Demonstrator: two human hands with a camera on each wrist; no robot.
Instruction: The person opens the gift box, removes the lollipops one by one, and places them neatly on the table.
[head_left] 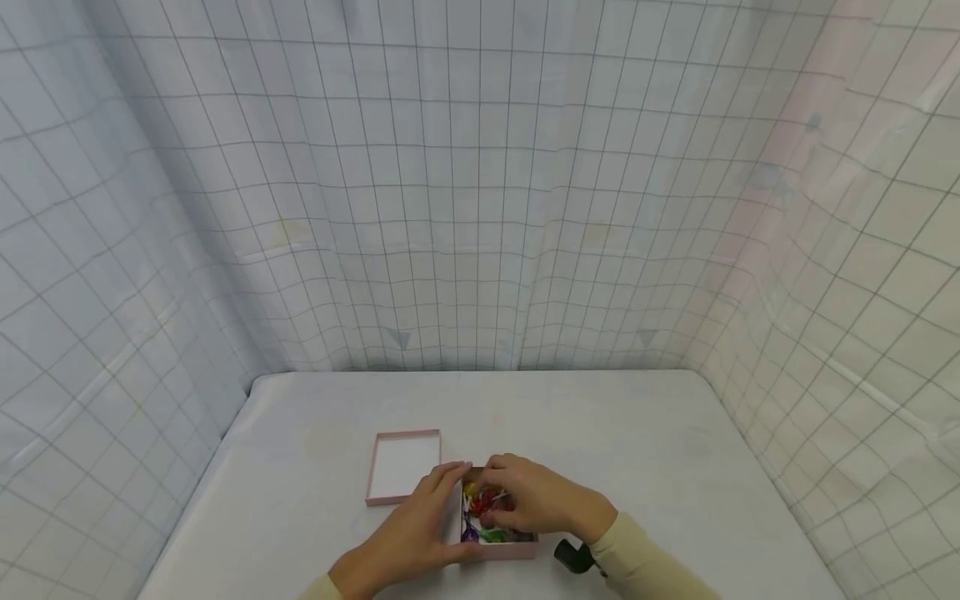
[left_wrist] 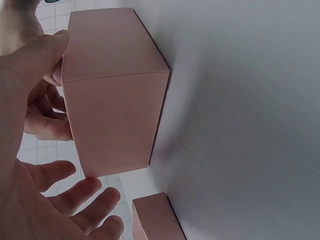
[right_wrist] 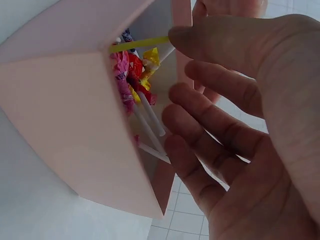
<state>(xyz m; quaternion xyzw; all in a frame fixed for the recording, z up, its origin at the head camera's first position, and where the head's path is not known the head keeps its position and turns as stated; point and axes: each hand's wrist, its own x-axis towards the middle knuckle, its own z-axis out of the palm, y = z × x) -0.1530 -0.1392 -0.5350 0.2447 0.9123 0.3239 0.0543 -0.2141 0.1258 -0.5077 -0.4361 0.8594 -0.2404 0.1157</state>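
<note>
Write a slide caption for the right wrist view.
Right hand at an open pink box of wrapped lollipops, thumb at a yellow stick.

The box (left_wrist: 117, 100) looks smooth, matt cardboard, the lollipop wrappers (right_wrist: 134, 65) crinkled, glossy plastic.

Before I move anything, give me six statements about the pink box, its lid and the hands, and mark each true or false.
1. The pink lid lies to the left of the pink box. True.
2. The pink box is closed. False: it is open, with wrapped lollipops inside.
3. The left hand touches the outside of the pink box. True.
4. The right hand rests on the pink lid. False: it is at the open top of the pink box.
5. White sticks show among the lollipops. True.
6. All the lollipops are wrapped in one colour. False: red, yellow and pink all show in the right wrist view.
</note>
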